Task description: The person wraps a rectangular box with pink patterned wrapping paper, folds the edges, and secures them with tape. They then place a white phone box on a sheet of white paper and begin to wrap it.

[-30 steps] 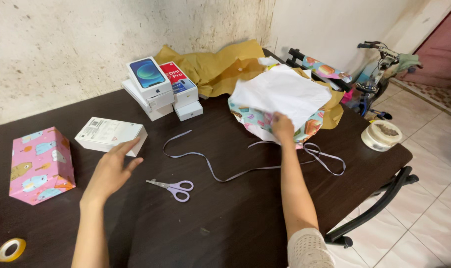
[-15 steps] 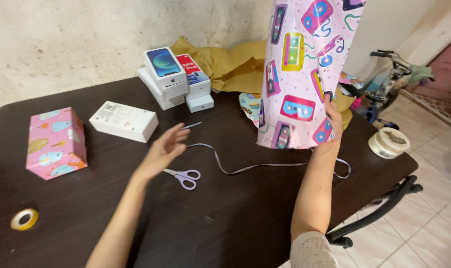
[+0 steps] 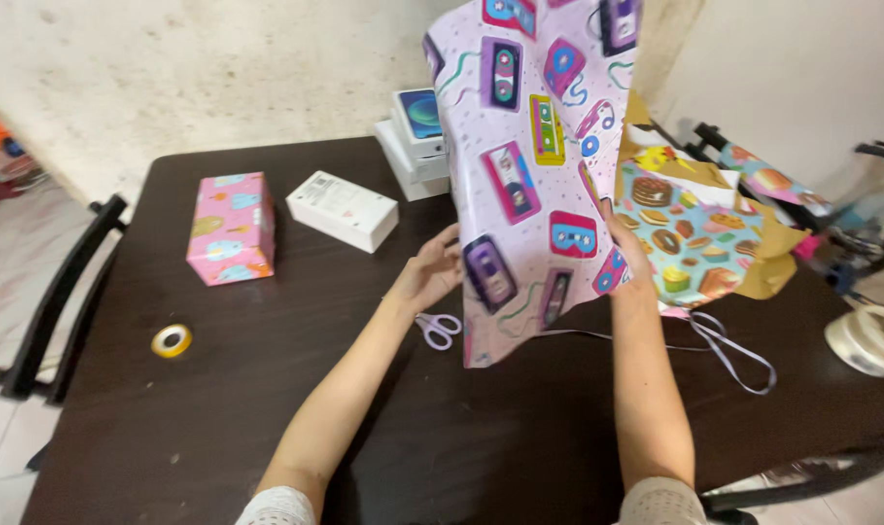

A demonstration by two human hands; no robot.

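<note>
I hold up a pink sheet of wrapping paper [image 3: 529, 165] printed with cassette tapes, hanging over the dark table [image 3: 267, 408]. My right hand [image 3: 628, 255] grips its right edge. My left hand [image 3: 430, 272] touches its left edge, fingers on the paper. Purple-handled scissors [image 3: 440, 329] lie on the table just below my left hand, partly hidden by the sheet. A lilac ribbon [image 3: 728, 348] trails on the table right of my right arm.
A pink wrapped box [image 3: 232, 227] and a flat white box [image 3: 342, 209] sit at the left. Stacked phone boxes [image 3: 417, 136] stand at the back. Food-print wrapping paper [image 3: 690, 243] and brown paper lie right. A yellow tape roll [image 3: 172, 340] and a large tape roll [image 3: 869, 340] rest near the edges.
My right hand lifted the cassette-print sheet off the pile and brought it towards the middle. My left hand moved from the white box to the sheet's left edge. The view shifted left.
</note>
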